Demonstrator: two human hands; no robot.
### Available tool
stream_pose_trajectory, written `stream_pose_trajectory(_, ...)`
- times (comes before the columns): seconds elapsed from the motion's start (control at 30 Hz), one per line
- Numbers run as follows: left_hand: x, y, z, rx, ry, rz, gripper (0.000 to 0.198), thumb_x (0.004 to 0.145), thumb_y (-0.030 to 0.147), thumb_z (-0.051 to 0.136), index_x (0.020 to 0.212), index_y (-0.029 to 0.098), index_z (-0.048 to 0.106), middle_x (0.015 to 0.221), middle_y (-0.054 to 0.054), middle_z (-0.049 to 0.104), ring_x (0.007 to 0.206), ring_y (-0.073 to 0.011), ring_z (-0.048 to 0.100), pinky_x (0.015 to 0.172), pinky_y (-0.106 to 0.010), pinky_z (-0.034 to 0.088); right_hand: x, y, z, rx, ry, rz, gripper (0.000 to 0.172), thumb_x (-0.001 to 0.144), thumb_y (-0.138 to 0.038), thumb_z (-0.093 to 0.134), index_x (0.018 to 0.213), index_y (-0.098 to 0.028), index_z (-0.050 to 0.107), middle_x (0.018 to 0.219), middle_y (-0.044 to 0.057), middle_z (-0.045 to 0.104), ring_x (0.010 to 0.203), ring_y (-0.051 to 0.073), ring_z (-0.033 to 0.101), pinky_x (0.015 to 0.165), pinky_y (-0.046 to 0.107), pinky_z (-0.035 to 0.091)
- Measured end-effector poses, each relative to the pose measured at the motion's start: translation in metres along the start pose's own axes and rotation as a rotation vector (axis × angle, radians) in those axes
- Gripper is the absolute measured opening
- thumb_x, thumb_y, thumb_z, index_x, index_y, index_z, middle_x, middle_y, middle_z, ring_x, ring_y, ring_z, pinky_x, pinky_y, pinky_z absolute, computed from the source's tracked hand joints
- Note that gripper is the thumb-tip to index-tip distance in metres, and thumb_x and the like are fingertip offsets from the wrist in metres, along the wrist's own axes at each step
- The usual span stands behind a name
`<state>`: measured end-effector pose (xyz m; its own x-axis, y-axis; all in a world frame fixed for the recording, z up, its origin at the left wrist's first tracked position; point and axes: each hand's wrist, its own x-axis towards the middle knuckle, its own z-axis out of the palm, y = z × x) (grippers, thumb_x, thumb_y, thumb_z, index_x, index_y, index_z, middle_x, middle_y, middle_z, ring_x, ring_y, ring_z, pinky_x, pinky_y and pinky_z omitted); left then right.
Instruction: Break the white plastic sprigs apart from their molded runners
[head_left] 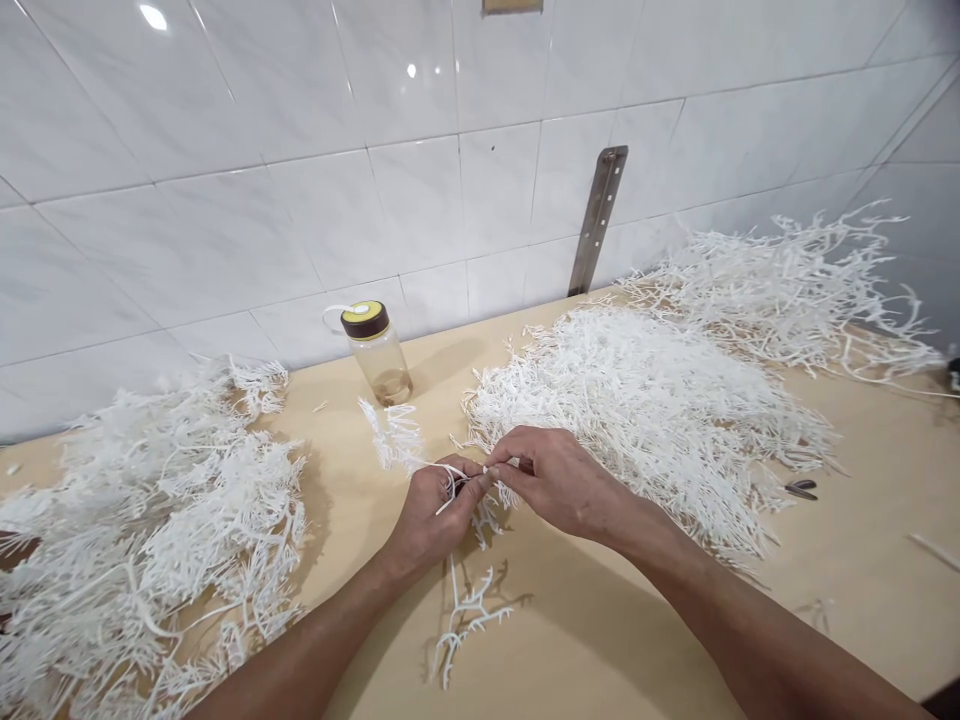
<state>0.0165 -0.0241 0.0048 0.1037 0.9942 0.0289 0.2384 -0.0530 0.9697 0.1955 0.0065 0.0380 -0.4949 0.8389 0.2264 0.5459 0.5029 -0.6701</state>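
My left hand (439, 505) and my right hand (551, 480) meet over the middle of a light wooden table (600, 640). Both pinch the same thin white plastic branch (397, 440), a twig-like piece whose feathery end sticks out to the upper left of my left hand. A second white branch (465, 620) lies flat on the table just below my hands, touching neither. The fingertips of both hands nearly touch where they grip the stem.
A big heap of white plastic branches (652, 400) lies to the right, another heap (142, 540) to the left. A clear bottle with a yellow-brown lid (377, 352) stands by the tiled wall. Small scissors (801, 489) lie at the right. A metal strip (598, 218) hangs on the wall.
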Motion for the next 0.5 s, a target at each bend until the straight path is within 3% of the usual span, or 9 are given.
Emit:
stream_pose_trajectory(0.17, 0.000, -0.002, 0.000, 0.017, -0.024, -0.023, 0.031, 0.079, 0.045, 0.068, 0.077, 0.014, 0.066, 0.061, 0.000, 0.055, 0.054, -0.0115, 0.048, 0.052, -0.022, 0.037, -0.001, -0.002, 0.001, -0.096, 0.007, 0.022, 0.016, 0.087, -0.017, 0.055, 0.079, -0.020, 0.069, 0.080, 0.002, 0.068, 0.073, 0.016, 0.060, 0.066, 0.028, 0.042)
stream_pose_trajectory(0.37, 0.005, -0.003, -0.005, -0.063, -0.111, -0.055, 0.033, 0.076, 0.045, 0.070, 0.068, 0.014, 0.061, 0.056, 0.000, 0.055, 0.052, -0.0113, 0.048, 0.051, -0.023, 0.037, -0.001, -0.004, 0.015, -0.338, 0.010, -0.068, 0.017, 0.089, -0.012, 0.049, 0.081, -0.016, 0.063, 0.081, 0.006, 0.065, 0.068, 0.015, 0.056, 0.059, 0.027, 0.035)
stream_pose_trajectory(0.5, 0.004, -0.001, -0.005, -0.122, -0.171, -0.107, 0.034, 0.074, 0.045, 0.073, 0.070, 0.014, 0.060, 0.057, 0.000, 0.056, 0.052, -0.0119, 0.050, 0.052, -0.024, 0.039, 0.002, -0.004, 0.013, -0.466, 0.086, 0.023, 0.017, 0.087, -0.005, 0.046, 0.081, -0.015, 0.058, 0.078, 0.008, 0.063, 0.062, 0.015, 0.053, 0.054, 0.028, 0.031)
